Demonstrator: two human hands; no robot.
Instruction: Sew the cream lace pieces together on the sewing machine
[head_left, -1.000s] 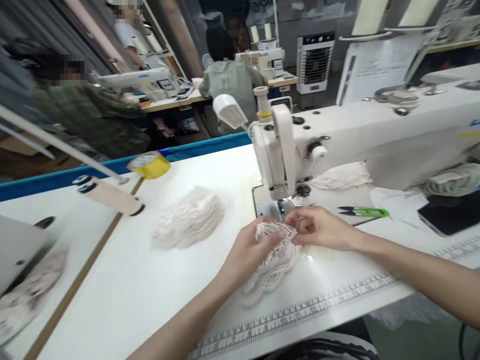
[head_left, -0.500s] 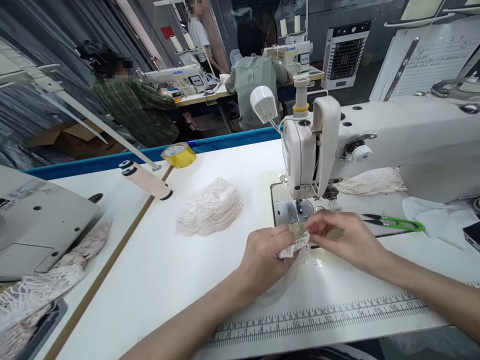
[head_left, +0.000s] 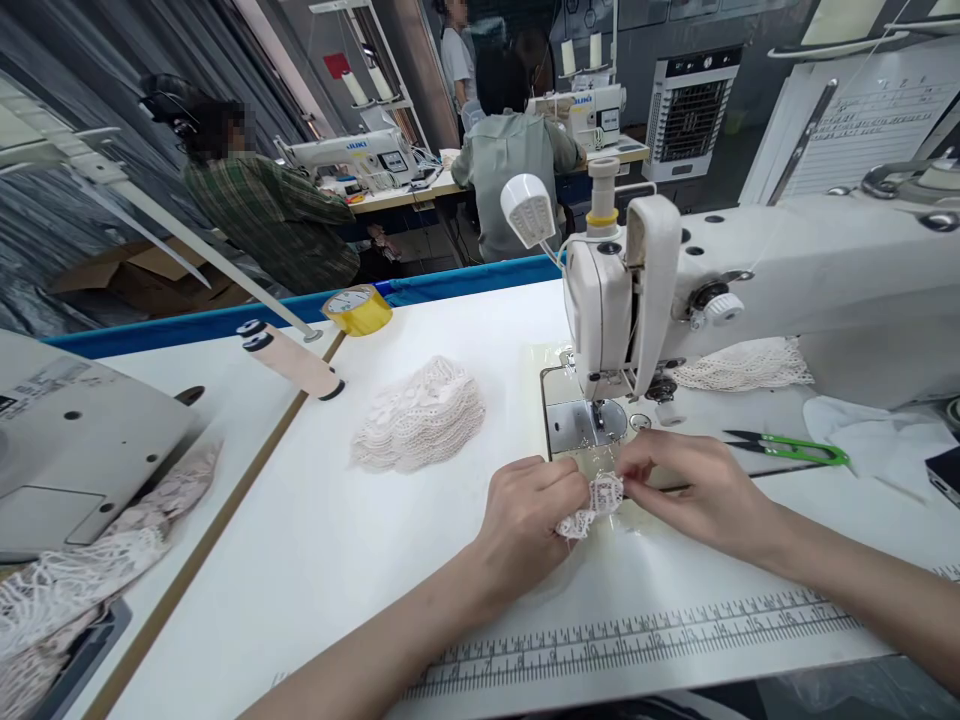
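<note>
While pinched between both hands, small white lace piece [head_left: 596, 503] on the white desk [head_left: 315, 560], just before the white sewing machine [head_left: 750, 285]; left hand [head_left: 529, 515] fingers closed on it; right hand [head_left: 694, 490] fingers likewise.

1. The lace piece [head_left: 596, 503] is now bunched small between both hands, where a second ago it was spread wide.
2. The left hand [head_left: 529, 515] and right hand [head_left: 694, 490] are drawn slightly nearer.

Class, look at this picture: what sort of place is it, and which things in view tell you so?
Most likely a garment sewing workshop: an industrial sewing machine, a stack of lace pieces, and other people seated at further machines behind.
</note>
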